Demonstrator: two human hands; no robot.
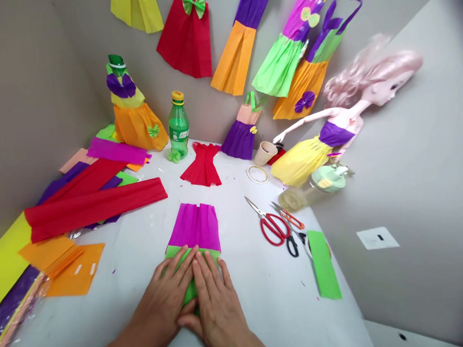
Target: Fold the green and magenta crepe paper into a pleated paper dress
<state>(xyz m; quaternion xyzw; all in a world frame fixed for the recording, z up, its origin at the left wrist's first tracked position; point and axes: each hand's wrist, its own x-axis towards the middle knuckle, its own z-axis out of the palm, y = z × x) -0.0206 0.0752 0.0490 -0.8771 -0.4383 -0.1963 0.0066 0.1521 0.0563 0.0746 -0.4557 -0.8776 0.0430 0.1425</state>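
A small dress of crepe paper lies flat on the table in front of me, with a magenta upper piece (195, 226) and a green lower piece (190, 292). Both hands rest on the green part, just below the magenta edge. My left hand (173, 283) lies flat with its fingers stretched forward. Beside it, fingertips nearly meeting, my right hand (214, 291) is also laid flat with fingers extended. Neither grips anything. Much of the green piece is hidden under the hands. Farther off lies a small red paper dress (204, 165).
Red-handled scissors (272, 226), black-handled scissors (292, 246) and a green paper strip (324, 265) lie at right. Red paper strips (99, 206) and orange paper (74, 274) are piled left. A green bottle (179, 129), paper cup (265, 153) and doll (331, 129) stand behind.
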